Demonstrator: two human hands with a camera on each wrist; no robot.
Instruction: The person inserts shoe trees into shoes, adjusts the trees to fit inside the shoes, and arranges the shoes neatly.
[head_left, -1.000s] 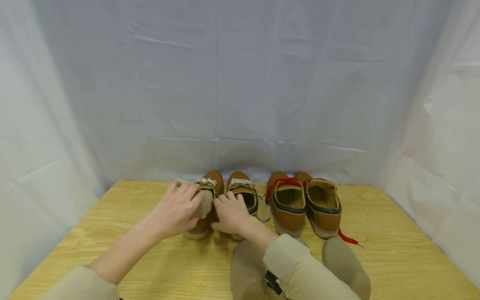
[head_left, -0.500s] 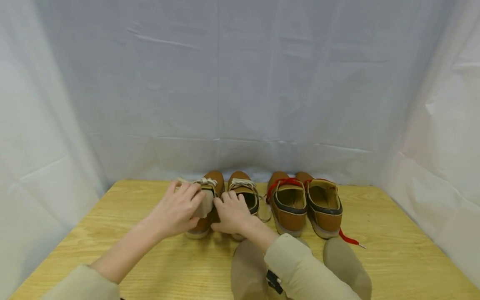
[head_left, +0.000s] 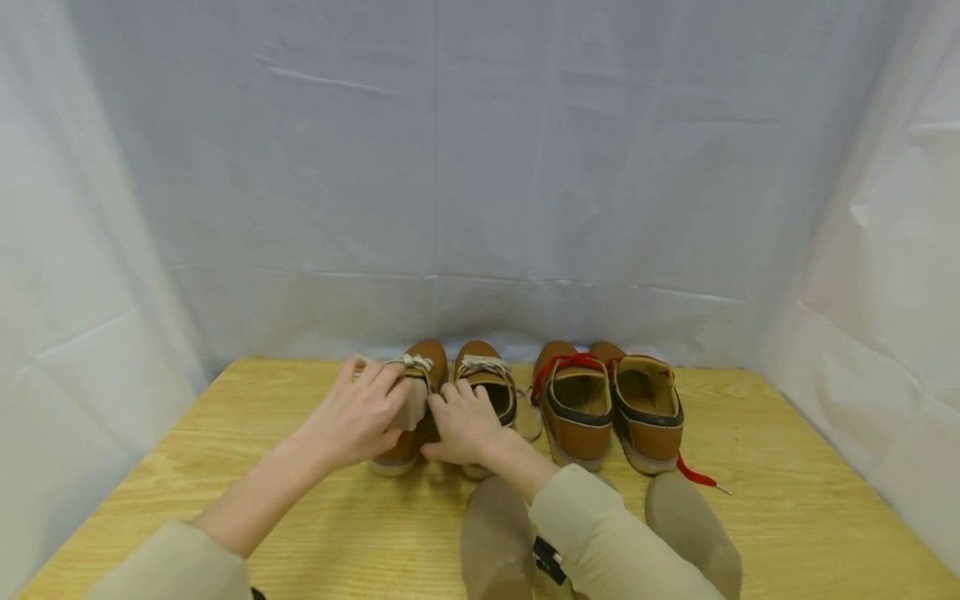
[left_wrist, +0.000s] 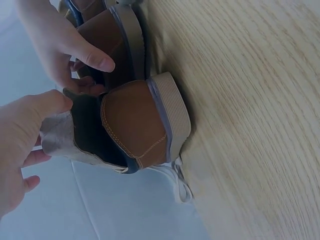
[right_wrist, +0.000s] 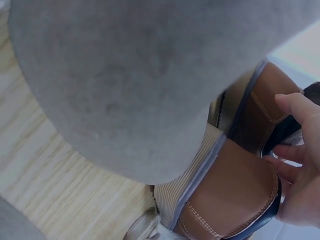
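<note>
The left hand (head_left: 358, 417) pinches the grey tongue (left_wrist: 57, 135) of a brown shoe (left_wrist: 132, 120) between thumb and fingers; the shoe stands on the desk (head_left: 322, 533) just right of that hand, toe pointing away. The right hand (head_left: 465, 429) touches the same shoe from its other side, fingers bent, though whether they pinch its edge I cannot tell. A second shoe (head_left: 477, 353) is just beyond the right hand, with red-laced shoes (head_left: 581, 442) farther to that hand's right and beige shoes (head_left: 495, 537) nearer the person
</note>
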